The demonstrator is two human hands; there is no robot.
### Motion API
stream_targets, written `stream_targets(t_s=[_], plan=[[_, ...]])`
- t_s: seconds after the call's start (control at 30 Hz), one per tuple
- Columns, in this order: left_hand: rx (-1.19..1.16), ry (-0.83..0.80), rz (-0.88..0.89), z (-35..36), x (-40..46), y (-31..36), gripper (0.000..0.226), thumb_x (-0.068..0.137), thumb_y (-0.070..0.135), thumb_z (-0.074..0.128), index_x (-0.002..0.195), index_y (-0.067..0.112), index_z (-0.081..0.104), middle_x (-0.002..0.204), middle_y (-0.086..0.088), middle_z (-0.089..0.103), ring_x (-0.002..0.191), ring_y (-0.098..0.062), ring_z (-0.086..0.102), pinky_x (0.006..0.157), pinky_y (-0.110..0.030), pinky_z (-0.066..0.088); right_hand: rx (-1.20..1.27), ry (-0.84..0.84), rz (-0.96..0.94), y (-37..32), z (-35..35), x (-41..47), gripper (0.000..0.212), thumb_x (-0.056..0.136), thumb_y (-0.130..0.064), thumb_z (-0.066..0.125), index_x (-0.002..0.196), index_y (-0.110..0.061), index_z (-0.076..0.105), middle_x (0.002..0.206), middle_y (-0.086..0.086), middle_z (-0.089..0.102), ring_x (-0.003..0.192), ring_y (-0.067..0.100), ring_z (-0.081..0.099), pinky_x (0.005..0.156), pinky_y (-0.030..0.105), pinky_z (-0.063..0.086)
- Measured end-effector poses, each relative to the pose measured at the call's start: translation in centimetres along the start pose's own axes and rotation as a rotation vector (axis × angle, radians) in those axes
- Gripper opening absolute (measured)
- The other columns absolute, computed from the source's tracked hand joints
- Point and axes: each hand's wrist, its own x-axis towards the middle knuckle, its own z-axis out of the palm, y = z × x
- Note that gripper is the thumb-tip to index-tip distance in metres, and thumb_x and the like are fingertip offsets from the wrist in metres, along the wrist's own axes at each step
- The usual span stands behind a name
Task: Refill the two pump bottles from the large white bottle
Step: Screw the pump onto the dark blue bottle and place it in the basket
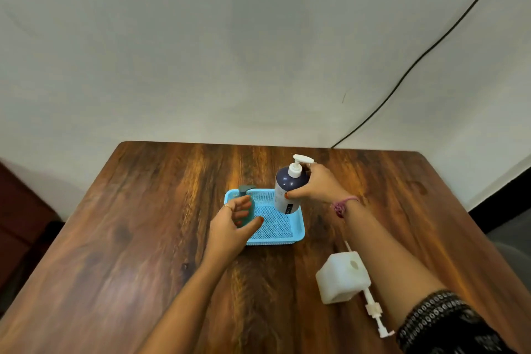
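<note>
Right fingers (293, 195) round bottle (287, 190) (upright)
</note>
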Motion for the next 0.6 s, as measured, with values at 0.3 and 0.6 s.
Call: stream_targets(t_s=[0.3,0.6], plan=[[-0.025,-0.077,-0.093,-1.9,0.2,-3.6,0.032,0.082,0.012,0.072,0.112,0.015,0.061,0.108,0.005,0.066,0.095,-0.008,0.063,0.077,-0.020,0.053,-0.091,-0.106,0.144,3.7,4.4,2.4,0.089,0.061,-0.010,0.084,0.139,-0.015,0.041,0.131,0.005,0.054,0.116,0.019,0.052,0.094,0.028,0.046],[-0.031,-0.149,-0.102,-2.8,1.2,-5.2,0.028,0.084,0.013,0.069,0.111,0.016,0.061,0.111,0.005,0.066,0.092,-0.008,0.065,0.067,-0.013,0.052,-0.129,-0.146,0.183,5.2,6.0,2.9,0.089,0.062,-0.011,0.083,0.140,-0.013,0.038,0.132,0.005,0.052,0.119,0.021,0.051,0.097,0.029,0.045]])
